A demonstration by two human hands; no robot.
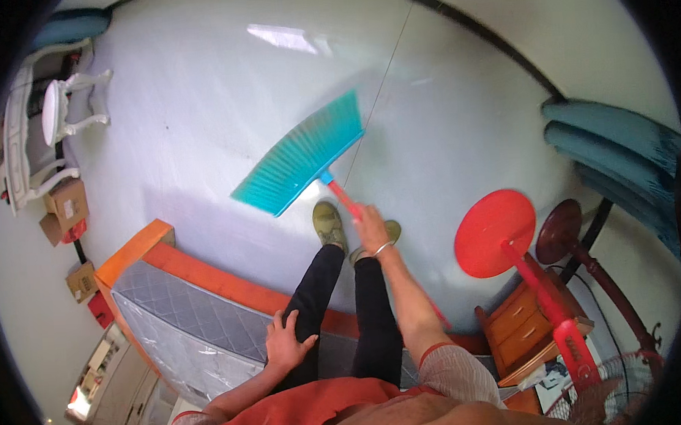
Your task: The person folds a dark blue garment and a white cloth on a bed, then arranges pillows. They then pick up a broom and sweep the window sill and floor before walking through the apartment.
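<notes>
A broom with teal bristles [309, 145] is held head-up in front of my shins, its bristles facing away from me. My right hand [371, 229] grips the red handle [344, 198] a little below the blue socket, and a pale bracelet circles that wrist. Farther back, a thin red length of the handle [439, 315] shows beside my forearm. My left hand [287, 340] rests on my left thigh, fingers spread, holding nothing. I sit on the edge of a bed with a grey quilted mattress [196, 304], partly under clear plastic.
To the right stand a red round-based fan [495, 234], a dark pedestal fan [559, 231], a wooden drawer cabinet [516, 321] and stacked blue-grey cushions [611, 138]. An orange bed frame [134, 250] edges the mattress. Leftward are a white stool [57, 114] and cardboard boxes [66, 204].
</notes>
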